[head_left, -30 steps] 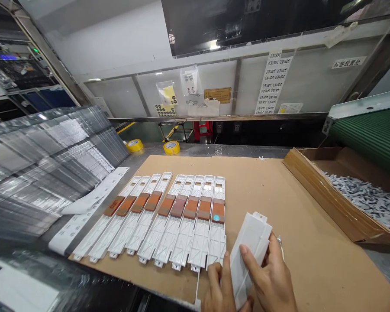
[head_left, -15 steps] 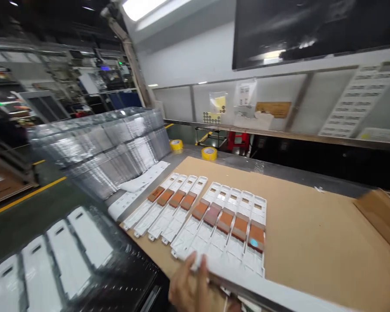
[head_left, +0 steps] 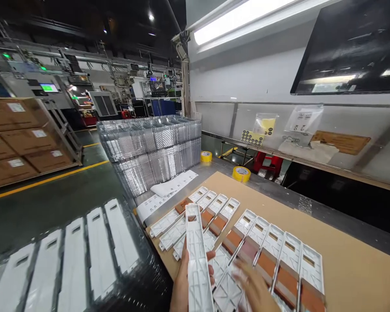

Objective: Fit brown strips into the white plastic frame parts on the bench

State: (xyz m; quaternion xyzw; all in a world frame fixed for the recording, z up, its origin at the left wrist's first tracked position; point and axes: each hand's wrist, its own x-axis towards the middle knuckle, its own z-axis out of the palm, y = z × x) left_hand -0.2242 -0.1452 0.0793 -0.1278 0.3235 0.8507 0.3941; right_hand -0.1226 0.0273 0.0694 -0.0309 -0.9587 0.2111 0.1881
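My left hand is closed around a long white plastic panel, thumb side on one edge and fingertips on the other. The panel stands nearly upright to my view, ribbed face towards me, with a rectangular window near its top. To its right, my right hand is smeared by motion over the laid-out panels; its fingers are not clear. Several like panels lie side by side in two groups on the cardboard, with orange-brown blocks across them. The held panel hides part of the left group.
On my left, a black tray holds several white panels. Behind stand stacked clear plastic trays, a label strip and yellow tape rolls. A shelf edge runs above the table's back.
The white panel that lay sideways along the bottom now stands upright in my left hand. My right hand has come into view over the panels. The view has swung left.
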